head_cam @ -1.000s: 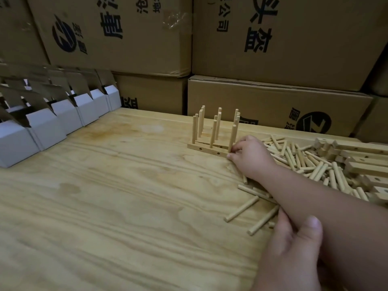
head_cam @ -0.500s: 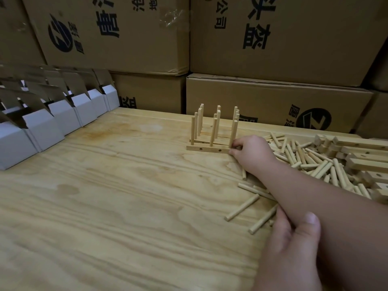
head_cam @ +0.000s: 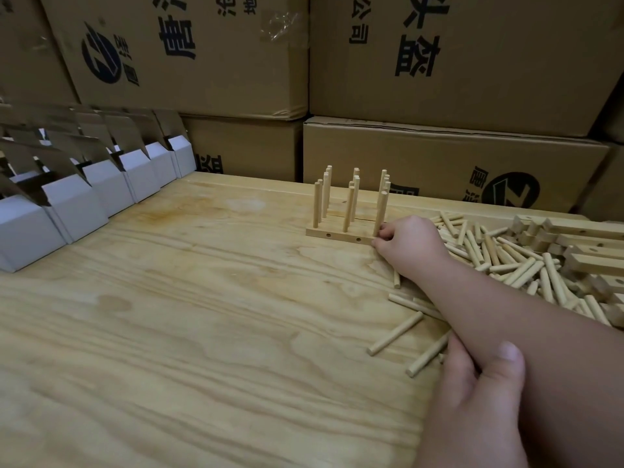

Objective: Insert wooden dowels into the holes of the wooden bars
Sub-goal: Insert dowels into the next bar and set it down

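The right hand (head_cam: 410,243) pinches the end of the front bar (head_cam: 339,235), three dowels upright in it like the bars behind, while heaped loose dowels (head_cam: 506,255) and empty bars (head_cam: 587,246) right of it await filling, and the left hand (head_cam: 483,400) clasps the right forearm.

R hand (head_cam: 407,243) pinching bar (head_cam: 337,236), dowels (head_cam: 349,211) upright

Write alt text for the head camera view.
A right hand grips the right end of a wooden bar holding three upright dowels on a plywood table. Loose dowels lie to its right; the left hand rests against the right forearm.
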`<state>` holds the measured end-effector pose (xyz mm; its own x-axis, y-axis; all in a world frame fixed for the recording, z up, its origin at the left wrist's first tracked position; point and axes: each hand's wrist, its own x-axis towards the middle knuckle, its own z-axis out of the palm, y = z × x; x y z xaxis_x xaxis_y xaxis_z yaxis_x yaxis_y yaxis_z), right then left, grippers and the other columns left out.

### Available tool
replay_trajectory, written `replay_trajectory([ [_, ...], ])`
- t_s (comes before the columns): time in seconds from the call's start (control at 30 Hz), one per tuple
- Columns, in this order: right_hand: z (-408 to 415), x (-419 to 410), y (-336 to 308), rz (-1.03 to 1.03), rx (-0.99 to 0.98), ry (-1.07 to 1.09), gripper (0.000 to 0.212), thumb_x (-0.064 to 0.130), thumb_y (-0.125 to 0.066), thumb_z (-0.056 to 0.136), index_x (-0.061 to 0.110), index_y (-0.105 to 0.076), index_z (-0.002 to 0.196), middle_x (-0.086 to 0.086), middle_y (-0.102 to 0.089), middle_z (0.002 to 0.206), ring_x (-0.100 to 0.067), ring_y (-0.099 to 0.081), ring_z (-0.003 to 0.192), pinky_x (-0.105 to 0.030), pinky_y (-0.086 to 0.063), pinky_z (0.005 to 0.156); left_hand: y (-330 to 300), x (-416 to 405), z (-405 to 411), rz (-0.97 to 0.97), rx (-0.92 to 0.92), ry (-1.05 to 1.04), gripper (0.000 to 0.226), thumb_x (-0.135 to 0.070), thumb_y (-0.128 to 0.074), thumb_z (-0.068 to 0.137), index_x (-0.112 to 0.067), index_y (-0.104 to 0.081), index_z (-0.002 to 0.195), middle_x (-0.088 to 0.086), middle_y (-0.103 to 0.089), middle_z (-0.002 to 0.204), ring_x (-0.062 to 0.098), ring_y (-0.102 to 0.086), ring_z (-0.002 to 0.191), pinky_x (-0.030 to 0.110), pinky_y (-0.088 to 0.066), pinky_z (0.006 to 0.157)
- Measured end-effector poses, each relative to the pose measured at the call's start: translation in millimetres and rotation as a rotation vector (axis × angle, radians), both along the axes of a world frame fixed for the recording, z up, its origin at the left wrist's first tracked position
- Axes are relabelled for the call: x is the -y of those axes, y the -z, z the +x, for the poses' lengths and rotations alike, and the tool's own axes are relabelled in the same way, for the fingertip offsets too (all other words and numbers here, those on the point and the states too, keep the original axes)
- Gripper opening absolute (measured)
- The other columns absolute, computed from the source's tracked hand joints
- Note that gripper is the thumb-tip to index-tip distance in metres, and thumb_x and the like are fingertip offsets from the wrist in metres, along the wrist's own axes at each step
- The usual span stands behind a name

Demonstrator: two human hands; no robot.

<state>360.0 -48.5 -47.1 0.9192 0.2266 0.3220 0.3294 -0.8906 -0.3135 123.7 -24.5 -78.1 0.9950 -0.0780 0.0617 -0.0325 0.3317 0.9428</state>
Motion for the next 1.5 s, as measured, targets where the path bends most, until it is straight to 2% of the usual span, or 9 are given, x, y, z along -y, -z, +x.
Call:
replay_trajectory([
  [0.13,0.7,1.7,0.3,-0.011,0.000,0.006,0.023,0.032,-0.063,0.091,0.023,-0.079,0.105,0.008,-0.072,0.114,-0.018,-0.063,0.106,-0.032,-0.053,0.091,3.1,10.3,3.3,-0.116,-0.069,0.040,0.093,-0.059,-0.076,0.050,-0.039,-0.057,0.139,-0.014,-0.073,0.120,0.005,-0.066,0.117,0.035,-0.042,0.112],
  [0.37,-8.2,9.9,-22.7,0.022,-0.098,-0.013,0.022,0.034,-0.064,0.093,0.023,-0.077,0.106,0.008,-0.071,0.091,-0.012,-0.063,0.083,-0.029,-0.052,0.073,-16.2,23.7,-1.5,-0.214,-0.238,0.072,0.083,-0.061,-0.073,0.058,-0.047,-0.054,0.137,-0.010,-0.076,0.111,0.016,-0.070,0.099,0.041,-0.054,0.097],
  [0.43,-21.2,24.0,-41.9,0.158,-0.087,0.001,0.022,0.034,-0.060,0.096,0.024,-0.075,0.108,0.014,-0.065,0.082,-0.006,-0.061,0.077,-0.026,-0.051,0.065,-22.0,24.7,-4.0,-0.219,-0.234,0.113,0.059,-0.045,-0.075,0.082,-0.037,-0.055,0.137,-0.005,-0.076,0.097,0.015,-0.069,0.078,0.032,-0.054,0.072],
  [0.53,-62.6,62.2,-65.4,0.404,-0.034,0.041,0.021,0.037,-0.059,0.097,0.030,-0.073,0.109,0.023,-0.062,0.083,0.001,-0.060,0.081,-0.019,-0.046,0.064,-30.6,23.5,-6.3,-0.196,-0.211,0.121,0.019,-0.017,-0.055,0.101,-0.019,-0.062,0.119,-0.001,-0.073,0.093,0.010,-0.066,0.062,0.023,-0.048,0.059],
  [0.73,-197.4,183.6,-61.4,0.672,0.142,0.246,0.014,0.038,-0.062,0.094,0.036,-0.075,0.098,0.026,-0.070,0.087,0.009,-0.064,0.080,-0.026,-0.049,0.064,-36.5,24.9,-15.2,-0.123,-0.148,0.088,0.016,-0.008,-0.051,0.101,-0.010,-0.066,0.104,0.004,-0.074,0.079,0.013,-0.064,0.060,0.021,-0.047,0.056],
  [0.87,-252.1,247.9,-38.6,0.708,0.192,0.492,0.014,0.030,-0.062,0.095,0.038,-0.072,0.094,0.015,-0.071,0.090,-0.005,-0.065,0.083,-0.033,-0.053,0.072,-35.2,28.1,-21.8,0.032,-0.090,0.064,0.019,-0.005,-0.051,0.101,-0.012,-0.069,0.103,0.003,-0.075,0.077,0.013,-0.066,0.064,0.022,-0.051,0.060],
  [1.03,-261.4,270.7,-7.8,0.415,0.164,0.555,0.017,0.018,-0.061,0.092,0.033,-0.070,0.097,0.019,-0.057,0.092,0.012,-0.053,0.086,-0.017,-0.038,0.071,-27.2,37.5,-39.4,0.573,0.172,0.129,0.022,-0.011,-0.063,0.096,-0.031,-0.071,0.098,-0.018,-0.075,0.091,0.002,-0.067,0.079,0.011,-0.049,0.075],
  [1.13,-256.8,274.8,-2.3,0.307,0.105,0.499,0.022,0.013,-0.059,0.088,0.032,-0.070,0.093,0.012,-0.058,0.096,0.006,-0.052,0.080,-0.021,-0.035,0.073,-24.4,40.5,-45.1,0.823,0.309,0.193,0.025,-0.017,-0.065,0.093,-0.042,-0.072,0.093,-0.024,-0.071,0.093,-0.005,-0.064,0.084,0.006,-0.044,0.075],
  [1.5,-265.1,264.5,-19.0,-0.033,-0.127,0.298,0.024,0.030,-0.057,0.084,0.040,-0.075,0.098,0.026,-0.052,0.100,-0.005,-0.042,0.106,-0.037,-0.041,0.101,-21.5,37.7,-37.6,0.987,0.439,0.242,0.030,-0.021,-0.065,0.094,-0.042,-0.070,0.114,-0.029,-0.061,0.125,-0.016,-0.046,0.123,0.000,-0.027,0.100],
])
